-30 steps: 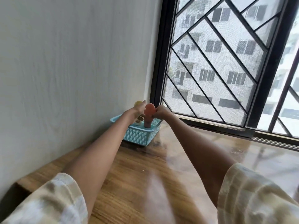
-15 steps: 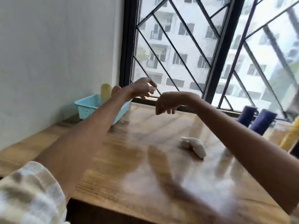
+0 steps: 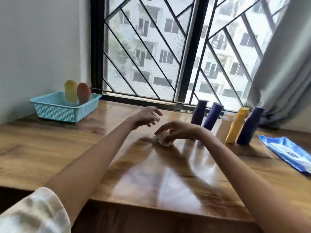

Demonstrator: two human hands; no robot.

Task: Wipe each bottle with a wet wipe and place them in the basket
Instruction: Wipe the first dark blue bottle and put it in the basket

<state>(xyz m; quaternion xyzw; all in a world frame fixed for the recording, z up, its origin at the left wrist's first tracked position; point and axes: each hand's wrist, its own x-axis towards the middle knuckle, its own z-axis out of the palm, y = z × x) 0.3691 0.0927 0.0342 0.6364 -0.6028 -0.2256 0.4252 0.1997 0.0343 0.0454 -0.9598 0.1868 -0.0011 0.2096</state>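
Right hand point(image 3: 178, 132) curls its fingers onto the wipe point(image 3: 164, 140); left hand point(image 3: 146, 116) hangs loose-fingered. Bunch the wipe firmly before lifting.

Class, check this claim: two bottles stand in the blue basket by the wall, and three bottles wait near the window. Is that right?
Not quite. The head view shows five bottles waiting near the window, not three: three dark blue ones, a cream one and a yellow one. The rest holds: two bottles, yellow and orange, stand in the blue basket by the wall.
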